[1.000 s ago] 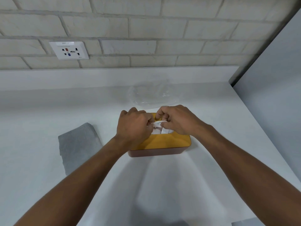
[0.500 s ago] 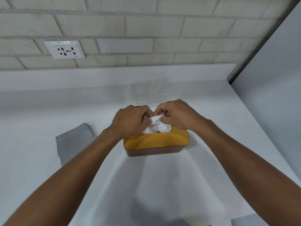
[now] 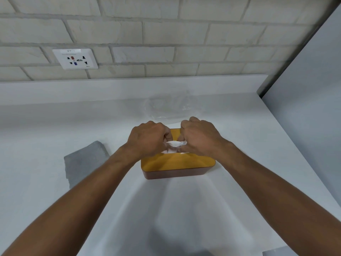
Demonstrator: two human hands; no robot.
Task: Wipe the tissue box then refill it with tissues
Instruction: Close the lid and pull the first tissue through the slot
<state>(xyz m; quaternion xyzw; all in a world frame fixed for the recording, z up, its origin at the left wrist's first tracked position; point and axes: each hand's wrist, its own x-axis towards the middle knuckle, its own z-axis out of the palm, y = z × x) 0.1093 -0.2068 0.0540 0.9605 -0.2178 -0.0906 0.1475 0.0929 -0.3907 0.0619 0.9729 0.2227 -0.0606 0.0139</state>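
Observation:
The tissue box (image 3: pixel 177 164) has a yellow lid and a brown body and stands on the white counter in the middle of the view. A white tissue (image 3: pixel 176 144) sticks up from the lid's slot. My left hand (image 3: pixel 148 138) and my right hand (image 3: pixel 198 136) are both over the back half of the lid, fingers pinched on the tissue from either side. The slot itself is mostly hidden by my hands.
A grey cloth (image 3: pixel 84 163) lies flat on the counter to the left of the box. A crumpled clear plastic wrapper (image 3: pixel 169 108) lies behind the box near the wall ledge. A wall socket (image 3: pixel 75 59) sits on the brick wall. A grey panel (image 3: pixel 310 108) bounds the counter's right side.
The tissue stood in a bigger puff half a second ago; now it is drawn into a flatter strip between my fingers. My hands stay over the lid.

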